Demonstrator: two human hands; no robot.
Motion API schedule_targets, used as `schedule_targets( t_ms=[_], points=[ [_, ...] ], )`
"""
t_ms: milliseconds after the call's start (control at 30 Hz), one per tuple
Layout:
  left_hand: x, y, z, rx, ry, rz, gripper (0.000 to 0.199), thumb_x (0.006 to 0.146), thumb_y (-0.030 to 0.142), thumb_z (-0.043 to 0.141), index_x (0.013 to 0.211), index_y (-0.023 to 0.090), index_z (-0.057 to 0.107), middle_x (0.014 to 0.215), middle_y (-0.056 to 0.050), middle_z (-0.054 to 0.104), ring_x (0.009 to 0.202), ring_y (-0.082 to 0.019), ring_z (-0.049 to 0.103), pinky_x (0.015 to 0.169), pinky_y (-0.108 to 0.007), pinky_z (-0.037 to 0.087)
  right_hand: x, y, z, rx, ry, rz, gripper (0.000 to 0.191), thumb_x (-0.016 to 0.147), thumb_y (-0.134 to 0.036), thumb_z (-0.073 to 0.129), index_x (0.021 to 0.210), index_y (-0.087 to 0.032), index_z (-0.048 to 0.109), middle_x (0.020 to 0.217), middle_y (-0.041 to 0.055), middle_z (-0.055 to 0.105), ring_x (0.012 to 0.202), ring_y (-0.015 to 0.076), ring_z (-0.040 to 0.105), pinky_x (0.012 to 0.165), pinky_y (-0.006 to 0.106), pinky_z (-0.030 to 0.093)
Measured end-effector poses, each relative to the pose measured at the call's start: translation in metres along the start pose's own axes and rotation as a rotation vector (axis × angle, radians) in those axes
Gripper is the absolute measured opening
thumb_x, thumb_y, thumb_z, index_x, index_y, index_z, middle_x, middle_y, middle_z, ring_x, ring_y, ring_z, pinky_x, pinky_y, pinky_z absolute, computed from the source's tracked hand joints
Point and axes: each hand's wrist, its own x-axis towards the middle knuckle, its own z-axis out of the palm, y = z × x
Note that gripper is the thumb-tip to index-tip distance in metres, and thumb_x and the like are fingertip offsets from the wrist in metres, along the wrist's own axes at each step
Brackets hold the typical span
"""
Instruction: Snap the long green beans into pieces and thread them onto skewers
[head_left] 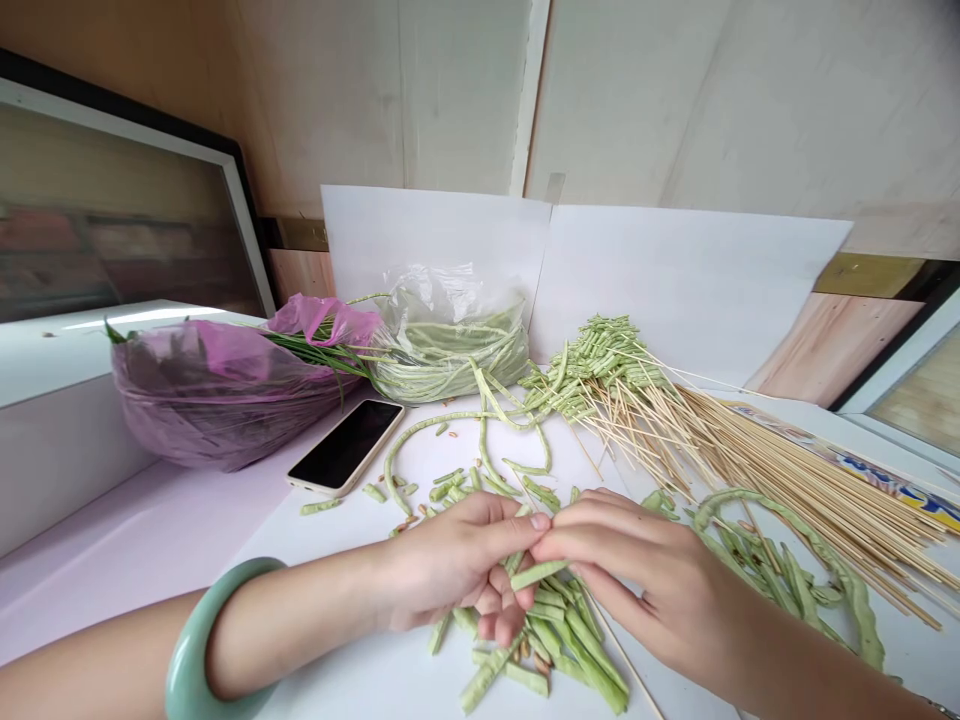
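Pinched shut, the left grip (465, 545) has a cut bean piece (538, 574); the right grip (645, 565) meets it fingertip to fingertip, a thin skewer (624, 655) running out beneath, though whether it's holding that, I can't tell. Plenty looks done: loaded skewers (607, 370) heaped at the desk's (285, 560) back! Left to go, loose pieces (581, 640) below the hands. Clear bag (431, 290) behind: coiled long beans (465, 335). Purple bag (217, 410): green stalks (322, 352) poking out.

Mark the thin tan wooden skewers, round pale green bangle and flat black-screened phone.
Thin tan wooden skewers (795, 472): head view, middle of the bare sticks.
Round pale green bangle (193, 628): head view, outer band surface.
Flat black-screened phone (347, 444): head view, screen centre.
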Motion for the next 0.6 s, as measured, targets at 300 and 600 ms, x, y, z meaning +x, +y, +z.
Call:
schedule_targets(
  t_ms=[300, 600],
  points=[
    [-0.004, -0.006, 0.002, 0.266, -0.108, 0.075, 0.044, 0.08, 0.057, 0.062, 0.071, 0.017, 0.045, 0.047, 0.01, 0.042, 0.033, -0.003, 0.039, 0.032, -0.013, 0.026, -0.004, -0.001, 0.011, -0.029, 0.238, 0.049, 0.032, 0.08, -0.001, 0.051, 0.1, -0.026, 0.047, 0.092, -0.0005, 0.063, 0.077, 0.0137, 0.064, 0.069, 0.023, 0.052],
    [-0.014, 0.007, 0.005, 0.438, -0.141, 0.034, 0.044, 0.078, 0.058, 0.063, 0.064, 0.018, 0.048, 0.042, 0.009, 0.036, 0.036, -0.005, 0.031, 0.035, -0.017, 0.023, 0.002, -0.013, -0.001, -0.131, -0.114, -0.084, 0.034, 0.092, -0.012, 0.039, 0.06, -0.021, 0.048, 0.057, -0.0034, 0.046, 0.05, 0.0115, 0.042, 0.051, 0.026, 0.036]
  ],
)
